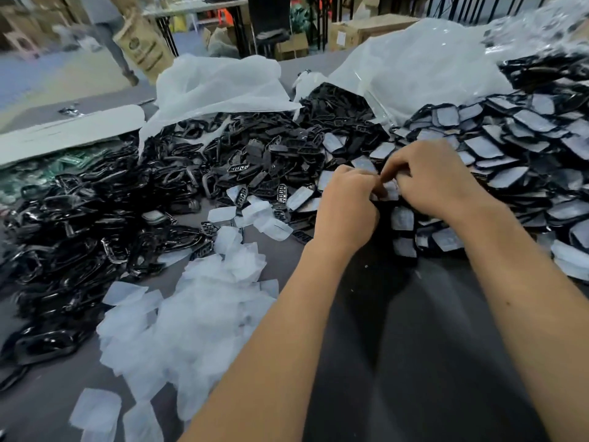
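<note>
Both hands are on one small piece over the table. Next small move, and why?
Probably peel. The left hand and right hand both pinch one filmed part between their fingertips. A heap of filmed pieces lies to the right, bare black parts to the left, and loose films at the near left. So I would pull the film off and drop it there.

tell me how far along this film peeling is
Roughly midway, it seems. Done: a heap of loose white films and a big pile of bare black parts lie to the left. In hand: the left hand and right hand pinch one film-covered piece between them. Left: a large stack of film-covered parts on the right.
</note>
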`<action>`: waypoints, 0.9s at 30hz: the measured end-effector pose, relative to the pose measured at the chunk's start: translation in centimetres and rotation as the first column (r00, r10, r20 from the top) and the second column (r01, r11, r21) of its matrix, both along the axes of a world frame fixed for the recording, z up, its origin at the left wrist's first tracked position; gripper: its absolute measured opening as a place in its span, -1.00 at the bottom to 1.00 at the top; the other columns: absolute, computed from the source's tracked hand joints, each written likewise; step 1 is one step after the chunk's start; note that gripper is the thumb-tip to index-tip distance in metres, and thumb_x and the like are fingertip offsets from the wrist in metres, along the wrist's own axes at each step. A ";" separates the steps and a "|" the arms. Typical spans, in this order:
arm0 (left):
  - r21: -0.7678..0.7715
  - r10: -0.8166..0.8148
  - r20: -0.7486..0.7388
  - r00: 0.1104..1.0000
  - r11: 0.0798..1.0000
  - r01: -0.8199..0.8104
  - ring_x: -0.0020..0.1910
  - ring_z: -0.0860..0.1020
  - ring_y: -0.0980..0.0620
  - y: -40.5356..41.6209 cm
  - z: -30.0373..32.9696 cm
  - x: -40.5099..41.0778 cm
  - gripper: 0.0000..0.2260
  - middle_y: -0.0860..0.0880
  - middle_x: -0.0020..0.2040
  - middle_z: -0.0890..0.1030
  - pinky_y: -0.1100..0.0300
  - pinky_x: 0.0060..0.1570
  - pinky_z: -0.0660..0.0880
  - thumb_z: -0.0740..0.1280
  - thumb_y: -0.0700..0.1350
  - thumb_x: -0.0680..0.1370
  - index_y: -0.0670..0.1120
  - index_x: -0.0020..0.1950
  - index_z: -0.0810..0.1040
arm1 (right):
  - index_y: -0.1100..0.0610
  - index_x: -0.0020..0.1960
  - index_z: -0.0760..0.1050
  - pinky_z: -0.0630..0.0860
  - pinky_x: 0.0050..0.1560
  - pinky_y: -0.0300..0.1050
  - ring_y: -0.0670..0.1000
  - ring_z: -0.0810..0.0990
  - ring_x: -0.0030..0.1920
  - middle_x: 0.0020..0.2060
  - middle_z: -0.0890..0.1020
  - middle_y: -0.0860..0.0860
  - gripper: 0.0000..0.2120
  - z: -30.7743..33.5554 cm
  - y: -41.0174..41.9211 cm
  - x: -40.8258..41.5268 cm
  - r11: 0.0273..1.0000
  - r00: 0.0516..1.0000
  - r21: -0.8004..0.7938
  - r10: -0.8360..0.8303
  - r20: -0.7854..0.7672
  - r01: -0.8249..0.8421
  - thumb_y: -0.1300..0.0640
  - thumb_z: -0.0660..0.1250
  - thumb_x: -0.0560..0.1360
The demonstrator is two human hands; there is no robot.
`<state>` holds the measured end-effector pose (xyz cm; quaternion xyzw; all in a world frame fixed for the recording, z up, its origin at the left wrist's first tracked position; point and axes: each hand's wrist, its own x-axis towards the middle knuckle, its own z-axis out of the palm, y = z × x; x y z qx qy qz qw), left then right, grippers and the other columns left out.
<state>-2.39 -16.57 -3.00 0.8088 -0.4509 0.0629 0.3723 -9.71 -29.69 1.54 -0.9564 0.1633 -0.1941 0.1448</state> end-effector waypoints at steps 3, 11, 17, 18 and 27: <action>-0.059 0.106 -0.047 0.993 0.992 -0.108 0.00 0.58 -0.16 2.1 1.1 1.1 -0.75 -0.12 -0.05 0.70 -0.02 -0.02 0.51 0.33 -0.39 0.38 -0.17 -0.11 0.74 | 0.05 -0.06 0.76 0.56 0.15 -0.02 0.14 0.66 0.02 -0.08 0.76 0.07 -0.64 0.4 2.2 2.1 1.000 0.994 0.007 -0.016 0.112 0.015 0.37 0.26 0.44; 0.162 0.496 -0.012 0.868 0.858 -0.487 -0.06 0.59 -0.19 12.6 2.4 6.4 -0.80 -0.15 -0.10 0.67 -0.02 -0.08 0.53 0.30 -0.34 0.40 -0.18 -0.11 0.70 | 0.06 0.02 0.72 0.59 0.02 0.01 0.12 0.65 0.02 -0.06 0.74 0.04 -0.66 -1.4 12.9 10.0 0.953 0.954 0.065 0.293 0.058 -0.296 0.36 0.30 0.42; 0.412 0.647 0.092 0.757 0.668 -0.620 0.31 0.38 -0.22 20.6 1.2 9.9 -0.62 -0.12 0.22 0.61 -0.02 0.13 0.46 0.27 -0.33 0.56 0.02 0.26 0.66 | 0.05 0.43 0.48 0.55 0.24 0.14 0.20 0.40 0.34 0.30 0.51 0.14 -0.52 -3.0 17.0 14.3 0.915 0.919 -0.184 0.311 -0.241 -0.358 0.35 0.31 0.56; 0.423 0.654 0.088 0.751 0.659 -0.623 0.31 0.38 -0.21 21.2 1.0 10.2 -0.59 -0.11 0.23 0.60 -0.01 0.12 0.45 0.27 -0.35 0.55 0.02 0.28 0.65 | 0.07 0.42 0.48 0.55 0.24 0.14 0.20 0.41 0.34 0.28 0.52 0.14 -0.52 -3.1 17.1 14.6 0.923 0.923 -0.177 0.293 -0.250 -0.341 0.37 0.30 0.55; 0.267 0.752 0.072 0.655 0.618 -0.739 0.36 0.36 -0.18 21.3 0.2 10.7 -0.61 -0.12 0.36 0.51 0.07 0.29 0.33 0.25 -0.26 0.55 -0.04 0.34 0.62 | 0.20 0.01 0.67 0.60 0.13 0.07 0.17 0.59 0.16 0.03 0.66 0.13 -0.93 -3.0 15.8 15.1 0.966 0.971 -0.125 0.210 -0.117 -0.225 0.26 0.44 0.54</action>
